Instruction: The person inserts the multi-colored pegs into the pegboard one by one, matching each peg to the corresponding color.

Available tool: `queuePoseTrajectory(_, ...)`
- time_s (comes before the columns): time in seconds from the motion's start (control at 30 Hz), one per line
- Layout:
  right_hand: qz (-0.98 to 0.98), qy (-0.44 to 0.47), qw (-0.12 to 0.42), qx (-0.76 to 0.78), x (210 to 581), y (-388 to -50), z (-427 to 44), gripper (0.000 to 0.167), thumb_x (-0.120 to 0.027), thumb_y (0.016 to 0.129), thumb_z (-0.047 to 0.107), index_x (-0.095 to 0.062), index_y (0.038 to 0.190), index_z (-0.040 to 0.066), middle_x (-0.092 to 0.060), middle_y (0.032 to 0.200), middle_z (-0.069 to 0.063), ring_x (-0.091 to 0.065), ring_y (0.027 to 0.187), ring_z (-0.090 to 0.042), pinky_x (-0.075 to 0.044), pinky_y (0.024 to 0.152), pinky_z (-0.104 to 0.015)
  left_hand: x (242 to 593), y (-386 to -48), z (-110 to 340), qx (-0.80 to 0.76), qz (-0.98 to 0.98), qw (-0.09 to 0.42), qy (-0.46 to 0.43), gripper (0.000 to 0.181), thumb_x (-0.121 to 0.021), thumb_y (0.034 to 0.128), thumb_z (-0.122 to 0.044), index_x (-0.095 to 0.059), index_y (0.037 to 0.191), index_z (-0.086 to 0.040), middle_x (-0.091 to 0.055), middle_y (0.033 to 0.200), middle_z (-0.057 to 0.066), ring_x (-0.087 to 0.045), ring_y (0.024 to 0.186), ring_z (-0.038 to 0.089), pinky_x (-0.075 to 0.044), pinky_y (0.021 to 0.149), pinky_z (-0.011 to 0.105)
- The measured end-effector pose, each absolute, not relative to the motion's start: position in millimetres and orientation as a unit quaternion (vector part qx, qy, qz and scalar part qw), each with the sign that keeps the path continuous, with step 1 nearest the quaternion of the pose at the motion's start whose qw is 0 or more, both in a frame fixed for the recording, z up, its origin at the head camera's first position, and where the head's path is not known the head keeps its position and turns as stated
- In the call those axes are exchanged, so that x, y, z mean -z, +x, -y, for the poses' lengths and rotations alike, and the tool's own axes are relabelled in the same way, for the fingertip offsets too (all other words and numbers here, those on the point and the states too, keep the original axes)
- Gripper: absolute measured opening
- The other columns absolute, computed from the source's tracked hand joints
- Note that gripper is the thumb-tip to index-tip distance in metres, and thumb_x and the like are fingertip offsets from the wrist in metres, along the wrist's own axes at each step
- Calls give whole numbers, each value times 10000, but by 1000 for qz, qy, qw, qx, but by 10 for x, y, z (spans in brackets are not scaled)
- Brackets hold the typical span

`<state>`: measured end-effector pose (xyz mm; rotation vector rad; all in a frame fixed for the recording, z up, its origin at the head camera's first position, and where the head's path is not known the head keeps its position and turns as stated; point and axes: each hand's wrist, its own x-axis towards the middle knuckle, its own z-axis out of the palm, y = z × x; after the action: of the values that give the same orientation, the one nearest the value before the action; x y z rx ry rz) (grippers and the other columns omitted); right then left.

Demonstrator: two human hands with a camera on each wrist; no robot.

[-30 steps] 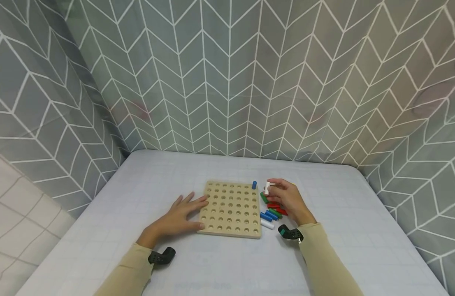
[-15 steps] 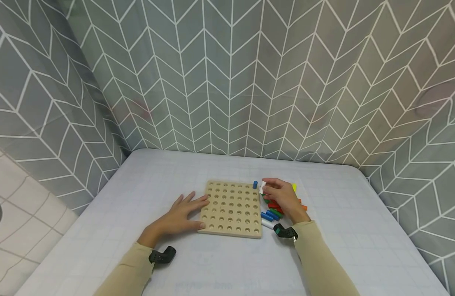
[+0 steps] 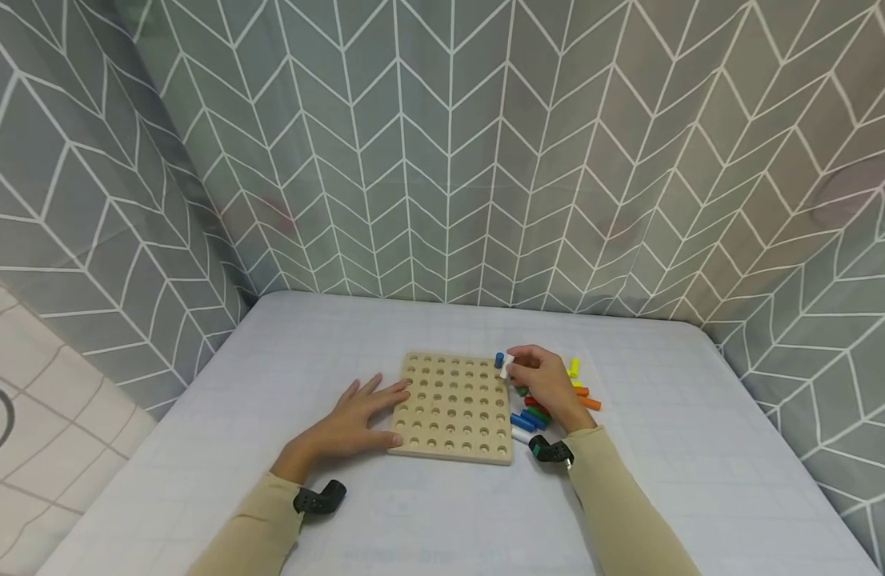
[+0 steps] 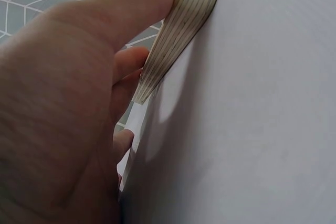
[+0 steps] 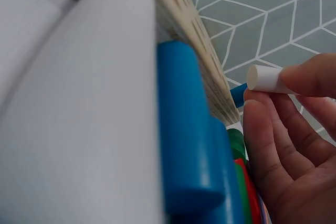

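Observation:
A square wooden pegboard (image 3: 442,408) with rows of round holes lies on the table. One blue peg (image 3: 498,360) stands upright in its far right corner hole. My right hand (image 3: 550,384) pinches a white peg (image 5: 265,78) between thumb and fingers, just right of that blue peg, by the board's far right corner. My left hand (image 3: 356,420) rests with spread fingers on the board's left edge; in the left wrist view its thumb (image 4: 136,11) touches the board's layered side (image 4: 181,24).
Right of the board lie loose pegs: a white peg (image 3: 521,434), blue pegs (image 3: 523,422), a green peg (image 3: 538,415), an orange peg (image 3: 590,403) and a yellow peg (image 3: 574,368). The right hand covers part of this pile. A patterned curtain (image 3: 442,160) hangs behind the table.
My right hand has moved left with the white peg, from over the pile to the board's far right corner. Yellow and orange pegs are now uncovered. The left hand stays on the board.

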<state>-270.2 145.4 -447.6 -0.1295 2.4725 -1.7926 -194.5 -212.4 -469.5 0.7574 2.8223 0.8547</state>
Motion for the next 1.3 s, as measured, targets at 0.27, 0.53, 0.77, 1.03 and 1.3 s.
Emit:
queuePoseTrajectory(0.27,-827,-61,18,558,4482,-2715,-1436,297,-687,939,119,-659,1230,65,-663,1147,-142,-684,863,-232,-598,777,-323,4700,-1948,2122,-279,-927,53,243,793,-665,858,-624,-461,1520,-236,-276,1627,-104,-71,1531,321,45,1204,567)
queuePoseTrajectory(0.53,-836,-61,10,545,4491,-2713,-1411,298,-692,939,133,-661,1231,84,-677,1137,-123,-683,850,-222,-598,780,-324,4687,-1955,2123,-280,-927,52,246,783,-675,857,-616,-477,1505,-222,-274,1637,-57,-82,1526,347,29,1198,591)
queuePoseTrajectory(0.77,-848,-71,-5,524,4511,-2713,-1385,282,-695,939,143,-672,1215,92,-691,1128,-109,-681,846,-211,-598,775,-335,4682,-1948,2113,-283,-926,54,244,771,-679,854,-608,-485,1494,-224,-270,1637,-62,-73,1527,347,44,1199,582)
queuePoseTrajectory(1.03,-860,-65,-6,506,4520,-2708,-1375,278,-690,943,177,-668,1216,129,-695,1123,-78,-680,840,-203,-591,780,-327,4671,-1953,2110,-281,-927,57,242,760,-690,849,-596,-487,1489,-240,-258,1638,-79,-67,1530,330,51,1203,567)
queuePoseTrajectory(1.3,-872,-72,-11,485,4509,-2688,-1369,283,-691,949,184,-661,1225,129,-695,1150,-89,-674,861,-204,-584,795,-338,4663,-1948,2119,-283,-925,56,249,759,-690,848,-596,-491,1482,-229,-271,1636,-59,-65,1528,343,53,1200,577)
